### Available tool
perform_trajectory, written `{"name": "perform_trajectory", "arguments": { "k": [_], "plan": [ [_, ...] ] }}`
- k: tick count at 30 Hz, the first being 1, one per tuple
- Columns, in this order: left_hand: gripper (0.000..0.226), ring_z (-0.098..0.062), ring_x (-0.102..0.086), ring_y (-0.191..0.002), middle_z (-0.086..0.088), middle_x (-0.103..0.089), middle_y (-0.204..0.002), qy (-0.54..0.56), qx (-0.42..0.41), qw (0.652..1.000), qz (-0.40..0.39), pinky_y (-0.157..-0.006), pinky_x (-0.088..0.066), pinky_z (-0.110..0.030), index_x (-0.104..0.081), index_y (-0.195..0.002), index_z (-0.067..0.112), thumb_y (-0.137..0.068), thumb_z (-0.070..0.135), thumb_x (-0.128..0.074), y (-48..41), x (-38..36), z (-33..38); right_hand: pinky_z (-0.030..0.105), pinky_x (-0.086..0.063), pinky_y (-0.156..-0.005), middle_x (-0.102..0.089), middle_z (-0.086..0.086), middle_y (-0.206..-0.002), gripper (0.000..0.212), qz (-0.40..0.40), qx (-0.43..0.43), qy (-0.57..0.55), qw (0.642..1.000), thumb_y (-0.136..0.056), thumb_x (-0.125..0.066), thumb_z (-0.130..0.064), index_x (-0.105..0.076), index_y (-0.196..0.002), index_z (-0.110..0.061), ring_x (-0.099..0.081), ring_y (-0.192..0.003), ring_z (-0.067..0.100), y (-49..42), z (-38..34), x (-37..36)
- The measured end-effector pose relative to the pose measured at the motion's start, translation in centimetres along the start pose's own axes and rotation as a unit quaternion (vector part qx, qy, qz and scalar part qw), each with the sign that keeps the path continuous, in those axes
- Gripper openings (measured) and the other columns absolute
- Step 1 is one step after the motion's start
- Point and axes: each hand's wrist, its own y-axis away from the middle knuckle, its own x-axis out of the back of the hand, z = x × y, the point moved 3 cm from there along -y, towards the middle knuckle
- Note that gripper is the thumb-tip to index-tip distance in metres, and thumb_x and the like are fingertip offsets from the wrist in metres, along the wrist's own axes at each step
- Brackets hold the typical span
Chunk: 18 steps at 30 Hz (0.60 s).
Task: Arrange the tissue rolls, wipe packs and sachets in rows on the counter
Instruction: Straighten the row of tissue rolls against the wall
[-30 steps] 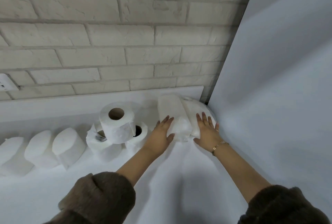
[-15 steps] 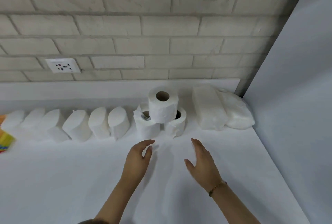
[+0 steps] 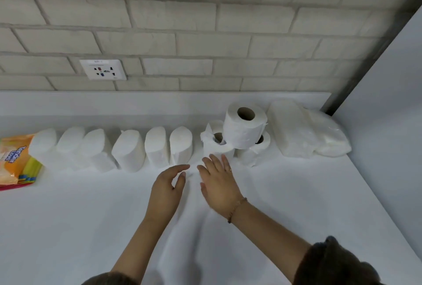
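Several white flattened tissue rolls (image 3: pixel 129 152) stand in a row along the back of the white counter (image 3: pixel 91 216). Right of them, one cored toilet roll (image 3: pixel 245 128) lies on top of two upright ones (image 3: pixel 218 147). Two clear-wrapped white packs (image 3: pixel 290 128) lean together in the right corner. An orange wipe pack (image 3: pixel 13 159) lies at the far left. My left hand (image 3: pixel 165 191) and my right hand (image 3: pixel 219 184) hover empty over the counter in front of the stacked rolls, fingers apart, close to each other.
A white brick wall with a power socket (image 3: pixel 102 69) rises behind the counter. A plain white side panel (image 3: pixel 388 102) closes off the right. The counter's right edge runs diagonally down from the corner.
Both hands left the wrapped packs in the corner and pulled back over the counter, then drew closer together and slid left. The view swung left, bringing the orange pack into sight.
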Motion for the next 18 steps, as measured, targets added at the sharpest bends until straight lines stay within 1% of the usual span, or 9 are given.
{"name": "perform_trajectory", "arguments": {
  "k": [1,2,4,5,7,10,14,18],
  "plan": [
    [0.024,0.004,-0.049,-0.105,0.024,-0.056,-0.111,0.004,0.000,1.000,0.002,-0.084,-0.032,-0.005,-0.063,-0.110,0.031,-0.095,0.022,-0.047,-0.1,0.4,-0.2,0.056,-0.024,-0.108,-0.062,0.008,-0.121,0.044,-0.024,0.036,0.059,0.997,-0.062,-0.078,-0.027,-0.067,-0.103,-0.015,-0.051,-0.124,0.030,-0.9,-0.5,-0.3],
    [0.024,0.004,-0.049,-0.105,0.023,-0.056,-0.111,0.009,0.002,1.000,0.002,-0.085,-0.034,-0.007,-0.063,-0.111,0.031,-0.095,0.022,-0.047,-0.2,0.7,-0.5,0.057,-0.014,-0.111,-0.058,0.011,-0.127,0.040,-0.055,0.068,0.121,0.989,-0.067,-0.075,-0.025,-0.067,-0.104,-0.013,-0.043,-0.130,0.031,-1.6,-0.8,-0.6],
    [0.025,0.004,-0.049,-0.106,0.022,-0.056,-0.112,0.016,0.005,1.000,0.000,-0.088,-0.037,-0.014,-0.063,-0.112,0.031,-0.095,0.023,-0.047,-0.5,1.2,-1.0,0.060,0.008,-0.107,-0.042,0.015,-0.143,0.037,-0.118,0.102,0.216,0.964,-0.082,-0.062,-0.022,-0.059,-0.118,-0.010,-0.021,-0.141,0.035,-2.9,-0.9,-1.2],
    [0.025,0.004,-0.049,-0.106,0.022,-0.057,-0.113,0.019,0.006,1.000,0.000,-0.088,-0.037,-0.016,-0.063,-0.113,0.031,-0.095,0.024,-0.047,-0.7,1.4,-1.1,0.061,0.014,-0.104,-0.033,0.017,-0.148,0.041,-0.142,0.103,0.247,0.953,-0.088,-0.056,-0.022,-0.052,-0.126,-0.009,-0.013,-0.143,0.036,-3.5,-0.6,-1.4],
    [0.026,0.003,-0.049,-0.107,0.021,-0.057,-0.113,0.028,0.008,1.000,-0.001,-0.089,-0.038,-0.017,-0.063,-0.114,0.030,-0.095,0.024,-0.047,-1.0,1.6,-1.3,0.061,0.017,-0.102,-0.025,0.018,-0.152,0.046,-0.165,0.103,0.302,0.933,-0.093,-0.049,-0.022,-0.042,-0.136,-0.007,-0.007,-0.143,0.037,-4.5,0.3,-1.7],
    [0.026,0.001,-0.048,-0.108,0.020,-0.056,-0.114,0.034,0.009,0.999,-0.001,-0.091,-0.039,-0.021,-0.062,-0.114,0.030,-0.094,0.024,-0.047,-1.3,1.8,-1.3,0.061,0.017,-0.101,-0.027,0.018,-0.151,0.045,-0.179,0.110,0.337,0.918,-0.094,-0.046,-0.020,-0.041,-0.136,-0.007,-0.008,-0.143,0.037,-4.8,1.7,-2.2],
    [0.025,0.000,-0.048,-0.109,0.019,-0.055,-0.115,0.044,0.011,0.999,-0.008,-0.093,-0.039,-0.022,-0.062,-0.113,0.030,-0.094,0.024,-0.047,-1.8,1.4,-1.2,0.060,0.018,-0.101,-0.028,0.017,-0.150,0.045,-0.181,0.116,0.348,0.912,-0.094,-0.044,-0.020,-0.040,-0.136,-0.007,-0.008,-0.143,0.038,-4.4,3.2,-2.5],
    [0.025,-0.001,-0.047,-0.110,0.019,-0.054,-0.116,0.042,0.009,0.999,-0.018,-0.092,-0.038,-0.021,-0.062,-0.113,0.032,-0.095,0.024,-0.047,-2.2,0.8,-1.0,0.060,0.018,-0.100,-0.027,0.018,-0.149,0.044,-0.186,0.104,0.338,0.917,-0.094,-0.042,-0.018,-0.038,-0.136,-0.005,-0.007,-0.143,0.037,-4.3,4.3,-2.2]
  ]
}}
